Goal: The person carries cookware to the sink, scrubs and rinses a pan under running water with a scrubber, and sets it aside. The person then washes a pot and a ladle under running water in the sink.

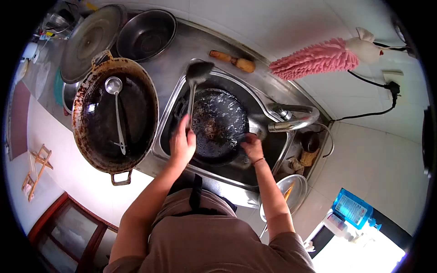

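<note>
My left hand (183, 144) is closed around the handle of a wok spatula (199, 71), whose dark, wide blade points away from me over the sink's far left corner. In the metal sink (268, 175) sits a round black pan (223, 109) with water and bits of residue in it. My right hand (252, 148) is at the pan's right edge, fingers curled together. Whether it grips the rim or some small thing there is hidden from me. The faucet (296, 119) reaches over the sink's right side, just above that hand.
Left of the sink stands a large, worn wok (84, 118) with a ladle (119, 113) lying in it. Behind are a dark bowl (148, 36) and a round lid (88, 43). A wooden-handled brush (232, 61) lies behind the sink. A pink duster (316, 60) hangs at the wall.
</note>
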`<act>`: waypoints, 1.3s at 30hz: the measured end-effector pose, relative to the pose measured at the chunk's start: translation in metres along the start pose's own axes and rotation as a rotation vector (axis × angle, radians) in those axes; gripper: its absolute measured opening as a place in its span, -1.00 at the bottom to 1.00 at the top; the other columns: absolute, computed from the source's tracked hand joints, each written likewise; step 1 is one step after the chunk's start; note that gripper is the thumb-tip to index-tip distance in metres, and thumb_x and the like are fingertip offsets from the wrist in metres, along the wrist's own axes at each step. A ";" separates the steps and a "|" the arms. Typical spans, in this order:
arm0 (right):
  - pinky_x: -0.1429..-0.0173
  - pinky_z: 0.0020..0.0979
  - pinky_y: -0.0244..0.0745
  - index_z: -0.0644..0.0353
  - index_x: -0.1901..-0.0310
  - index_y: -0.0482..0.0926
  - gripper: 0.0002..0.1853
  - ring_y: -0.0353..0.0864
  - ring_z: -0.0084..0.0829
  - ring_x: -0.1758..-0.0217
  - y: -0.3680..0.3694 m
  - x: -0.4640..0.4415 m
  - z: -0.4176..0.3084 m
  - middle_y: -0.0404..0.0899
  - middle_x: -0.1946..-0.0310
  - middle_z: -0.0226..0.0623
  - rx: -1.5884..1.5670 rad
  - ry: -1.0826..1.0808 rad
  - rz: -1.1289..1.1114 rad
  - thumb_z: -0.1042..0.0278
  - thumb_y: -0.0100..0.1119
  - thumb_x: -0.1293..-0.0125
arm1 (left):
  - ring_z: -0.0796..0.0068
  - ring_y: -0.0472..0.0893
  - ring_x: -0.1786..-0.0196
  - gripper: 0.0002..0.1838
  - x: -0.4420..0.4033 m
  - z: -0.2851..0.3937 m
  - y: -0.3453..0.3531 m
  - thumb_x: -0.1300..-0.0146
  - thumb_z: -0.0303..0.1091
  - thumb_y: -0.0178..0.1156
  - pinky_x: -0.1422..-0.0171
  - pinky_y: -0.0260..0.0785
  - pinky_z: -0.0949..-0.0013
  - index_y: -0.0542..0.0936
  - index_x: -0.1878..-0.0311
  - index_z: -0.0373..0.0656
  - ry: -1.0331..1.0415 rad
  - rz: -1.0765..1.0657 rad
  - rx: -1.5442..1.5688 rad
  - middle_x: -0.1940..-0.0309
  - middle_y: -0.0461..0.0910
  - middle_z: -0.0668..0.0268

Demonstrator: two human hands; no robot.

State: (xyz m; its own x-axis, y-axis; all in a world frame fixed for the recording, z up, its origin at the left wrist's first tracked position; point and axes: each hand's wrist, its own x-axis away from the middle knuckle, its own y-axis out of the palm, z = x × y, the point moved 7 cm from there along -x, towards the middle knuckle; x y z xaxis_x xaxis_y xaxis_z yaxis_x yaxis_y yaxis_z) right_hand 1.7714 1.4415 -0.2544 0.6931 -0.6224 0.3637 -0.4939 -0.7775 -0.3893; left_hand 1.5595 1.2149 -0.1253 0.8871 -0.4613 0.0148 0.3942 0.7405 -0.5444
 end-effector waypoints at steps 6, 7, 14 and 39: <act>0.02 -0.25 0.41 0.23 0.20 0.48 -0.66 0.52 -0.08 0.13 0.050 -0.009 -0.039 0.55 0.28 -0.05 0.363 -0.101 -0.184 0.51 0.09 0.13 | -0.03 0.47 0.06 -0.52 -0.066 -0.026 0.026 -0.05 -0.45 0.00 -0.01 0.32 0.16 0.33 -0.12 -0.20 -0.111 0.226 0.088 0.11 0.47 -0.06; 0.02 -0.24 0.40 0.23 0.19 0.47 -0.65 0.51 -0.07 0.13 0.055 -0.012 -0.034 0.55 0.28 -0.05 0.408 -0.135 -0.197 0.51 0.09 0.13 | -0.02 0.48 0.07 -0.53 -0.073 -0.028 0.028 -0.05 -0.44 0.01 -0.01 0.32 0.16 0.33 -0.11 -0.21 -0.090 0.276 0.090 0.12 0.48 -0.06; 0.02 -0.24 0.40 0.22 0.16 0.45 -0.63 0.50 -0.06 0.13 0.058 -0.016 -0.027 0.53 0.28 -0.02 0.412 -0.060 -0.209 0.50 0.07 0.12 | 0.26 0.51 0.23 -0.44 -0.092 -0.043 0.071 -0.09 -0.48 0.09 0.09 0.35 0.30 0.16 -0.17 -0.29 -0.260 0.281 0.375 0.26 0.49 0.12; -0.03 -0.21 0.30 -0.04 0.08 0.47 -0.68 0.33 -0.20 -0.02 0.121 -0.145 -0.065 0.40 0.07 -0.21 1.064 -0.571 -0.226 0.38 -0.06 -0.08 | 0.35 0.53 0.09 -0.68 -0.085 -0.055 0.117 -0.13 -0.50 0.09 0.01 0.36 0.41 0.40 0.00 -0.27 -0.229 0.097 0.271 0.16 0.50 0.12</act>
State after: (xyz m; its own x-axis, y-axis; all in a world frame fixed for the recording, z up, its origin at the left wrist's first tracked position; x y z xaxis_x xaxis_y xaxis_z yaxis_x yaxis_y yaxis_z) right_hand 1.5771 1.4314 -0.2988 0.9701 -0.1462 0.1939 0.1563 -0.2352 -0.9593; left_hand 1.5174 1.3135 -0.2365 0.9420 -0.2844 0.1781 0.3281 0.8920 -0.3109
